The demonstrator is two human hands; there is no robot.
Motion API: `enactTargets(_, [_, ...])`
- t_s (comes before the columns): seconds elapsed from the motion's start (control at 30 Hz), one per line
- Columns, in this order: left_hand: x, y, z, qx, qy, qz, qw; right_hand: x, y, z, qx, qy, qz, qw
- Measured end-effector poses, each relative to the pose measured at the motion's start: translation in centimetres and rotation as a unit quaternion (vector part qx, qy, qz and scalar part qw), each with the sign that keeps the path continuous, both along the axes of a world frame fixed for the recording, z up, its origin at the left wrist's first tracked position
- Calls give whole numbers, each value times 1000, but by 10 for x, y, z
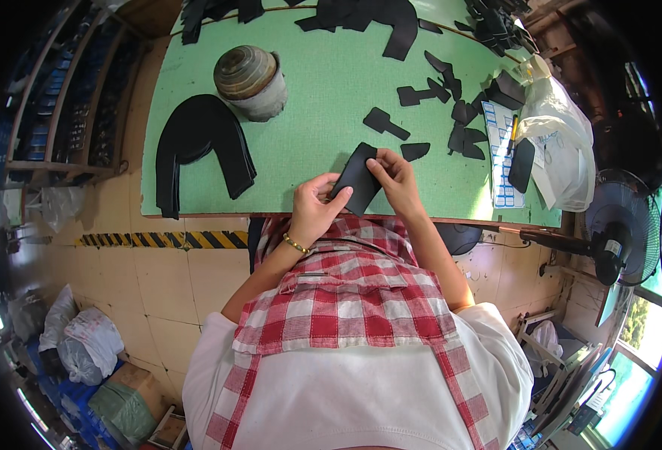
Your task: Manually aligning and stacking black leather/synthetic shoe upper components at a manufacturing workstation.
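Note:
Between my two hands, over the near edge of the green table (316, 112), is a flat black rectangular piece (360, 180), perhaps leather or fabric. My left hand (317, 202) pinches its lower left side, thumb on top. At its upper right edge, my right hand (396, 180) grips it between thumb and fingers. A stack of black U-shaped pieces (199, 135) lies to the left of my hands. Just beyond them are small black cut pieces, one paddle-shaped (385, 124) and one curved (415, 151).
A round pot-like container with a ringed top (248, 82) stands behind the U-shaped stack. More black pieces (368, 16) lie along the far side. To the right are a printed sheet (502, 150), a yellow pen (512, 127), a white plastic bag (559, 135) and a fan (619, 229).

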State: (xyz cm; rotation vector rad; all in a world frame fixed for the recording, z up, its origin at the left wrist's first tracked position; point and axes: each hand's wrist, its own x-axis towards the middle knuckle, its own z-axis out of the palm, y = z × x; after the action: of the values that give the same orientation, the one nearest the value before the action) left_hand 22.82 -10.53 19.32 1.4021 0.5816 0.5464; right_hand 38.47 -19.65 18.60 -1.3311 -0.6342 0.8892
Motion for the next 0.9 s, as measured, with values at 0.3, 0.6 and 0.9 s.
enactTargets(0.3, [0, 1, -1, -9, 13, 6, 1000, -1, 1, 2, -10, 4, 2, 1000])
enactTargets(0.6, [-1, 2, -1, -24, 23, -1, 999, -1, 0, 2, -19, 26, 9, 999])
enactTargets(0.9, [-1, 2, 0, -29, 20, -5, 999, -2, 1, -1, -5, 21, -2, 1000])
